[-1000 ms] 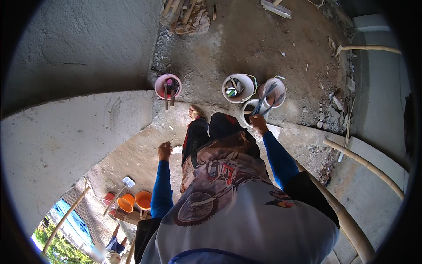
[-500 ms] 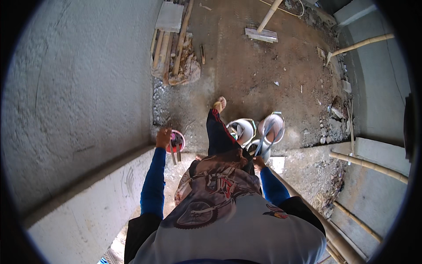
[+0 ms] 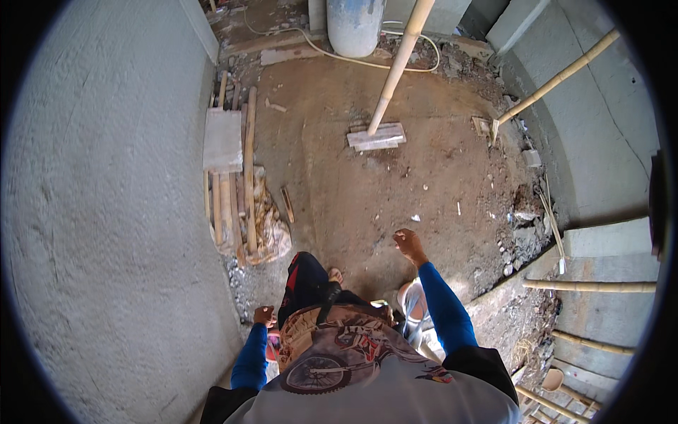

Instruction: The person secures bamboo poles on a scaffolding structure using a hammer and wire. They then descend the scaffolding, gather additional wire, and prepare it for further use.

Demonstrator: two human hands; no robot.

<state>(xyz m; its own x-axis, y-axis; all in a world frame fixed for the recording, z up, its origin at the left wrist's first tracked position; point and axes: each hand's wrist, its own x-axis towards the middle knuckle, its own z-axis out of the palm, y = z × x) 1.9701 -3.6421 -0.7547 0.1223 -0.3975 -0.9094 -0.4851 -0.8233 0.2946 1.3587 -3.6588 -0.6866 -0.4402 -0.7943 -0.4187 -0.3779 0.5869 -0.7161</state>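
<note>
My left hand [image 3: 265,316] is low on the left, fingers curled closed, right above a small pink-red bucket [image 3: 272,346]. It seems to grip the bucket by its handle, though the grip itself is too small to make out. Most of the bucket is hidden behind my forearm and shirt. Out in front to the right, my right hand [image 3: 409,246] hangs over the dirt floor with loosely bent fingers and nothing visible in it. Beside my right forearm stands a white bucket [image 3: 410,297] with grey straps over it; other pails by it are mostly covered by my body.
A rough grey wall [image 3: 120,177] rises close on my left. Ahead lie stacked bamboo and timber [image 3: 248,169] with a pale board [image 3: 223,140]. A bamboo prop [image 3: 399,67] stands on a small plank [image 3: 376,137]. Farther off are a blue drum [image 3: 355,28] and a hose [image 3: 318,51].
My right hand has swung forward from beside my waist. My left hand stays by the pink-red bucket. The view has tilted up, and my legs have shifted as in a step.
</note>
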